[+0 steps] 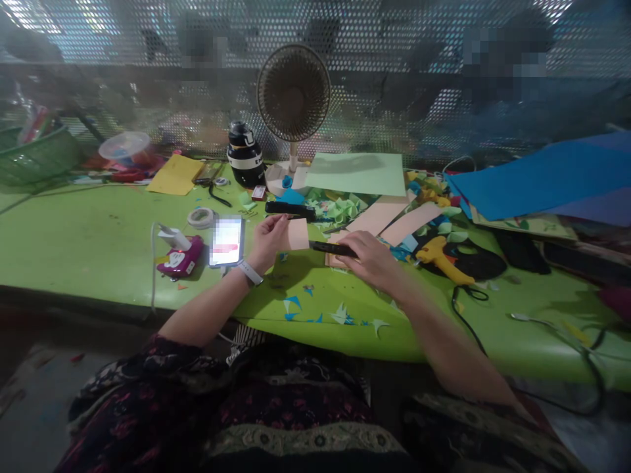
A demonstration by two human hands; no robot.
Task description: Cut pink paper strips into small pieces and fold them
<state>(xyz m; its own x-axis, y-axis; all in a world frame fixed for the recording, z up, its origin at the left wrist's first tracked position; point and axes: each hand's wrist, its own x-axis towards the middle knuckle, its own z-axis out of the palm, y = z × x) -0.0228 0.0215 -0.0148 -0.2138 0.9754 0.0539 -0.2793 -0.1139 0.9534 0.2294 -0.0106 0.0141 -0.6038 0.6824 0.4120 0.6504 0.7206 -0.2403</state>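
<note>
My left hand (269, 240) pinches a small peach piece of paper (298, 234) and holds it up over the green table (89, 236). My right hand (371, 259) is closed on a black tool (331, 247), probably scissors, whose tip points left toward the paper. More peach strips (394, 223) lie just behind my right hand. Blue and green paper scraps (315, 314) are scattered on the table below both hands. A white watch sits on my left wrist.
A phone (226, 242) and a purple tape dispenser (181, 257) lie left of my hands. A yellow glue gun (441, 257) with a black cord lies to the right. A small fan (294, 98), black bottle (245, 156), green sheet (357, 174) and blue sheets (537, 177) stand behind.
</note>
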